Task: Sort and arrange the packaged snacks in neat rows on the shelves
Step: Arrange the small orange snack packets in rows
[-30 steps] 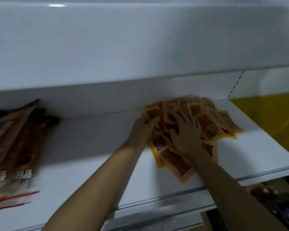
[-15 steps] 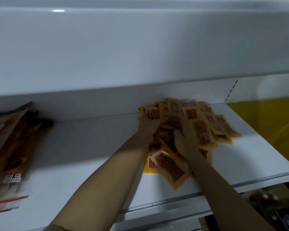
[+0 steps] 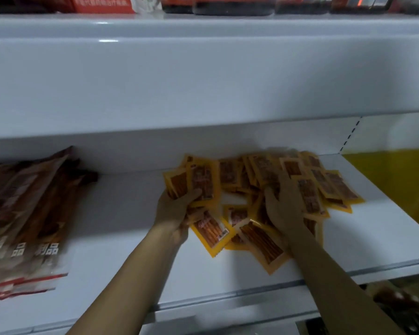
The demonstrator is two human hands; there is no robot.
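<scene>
A loose heap of small yellow snack packets (image 3: 264,189) with reddish-brown strips inside lies on the white shelf (image 3: 131,213), right of centre. My left hand (image 3: 174,211) grips a small bunch of these packets (image 3: 196,180) at the heap's left side, held slightly raised and fanned. My right hand (image 3: 283,209) rests palm down on the middle of the heap, fingers spread over the packets. Several packets (image 3: 259,240) lie scattered toward the shelf's front edge.
A stack of larger brown snack bags (image 3: 24,213) with white print lies on the shelf's far left. Red and dark packages (image 3: 228,4) line the shelf above. A yellow panel (image 3: 397,189) borders the right side. The shelf's front lip (image 3: 252,293) runs below my forearms.
My left hand has gathered a bunch of yellow packets and lifted them leftward off the heap. My right hand slid slightly right across the heap. The view tilted up, showing the upper shelf.
</scene>
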